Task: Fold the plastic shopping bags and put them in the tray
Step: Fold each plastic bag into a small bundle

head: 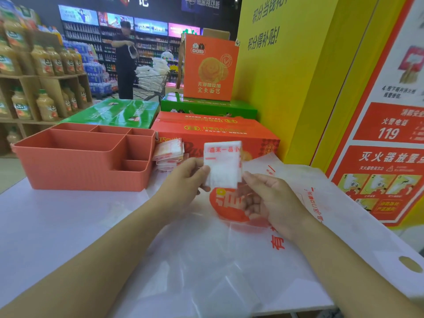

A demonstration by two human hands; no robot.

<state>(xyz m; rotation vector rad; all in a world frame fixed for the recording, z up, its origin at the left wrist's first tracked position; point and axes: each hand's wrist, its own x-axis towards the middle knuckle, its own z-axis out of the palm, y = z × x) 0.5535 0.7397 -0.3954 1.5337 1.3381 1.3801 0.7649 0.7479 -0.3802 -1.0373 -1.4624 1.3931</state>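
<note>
My left hand (183,177) pinches a folded white plastic bag with red print (223,165), holding it upright above the table. My right hand (268,200) is just right of and below it, fingers loosely curled, touching or nearly touching its lower right corner. Unfolded white bags with red lettering (229,249) lie spread flat on the white table under both hands. A salmon-coloured tray with several compartments (68,166) stands at the left. A small stack of folded bags (169,154) lies on the table beside the tray's right wall.
Orange and green cartons (213,131) are stacked behind the table. A yellow and red pillar (344,88) rises at the right. Juice shelves (41,88) stand at the far left, and a person with a shopping trolley (125,63) is in the aisle beyond.
</note>
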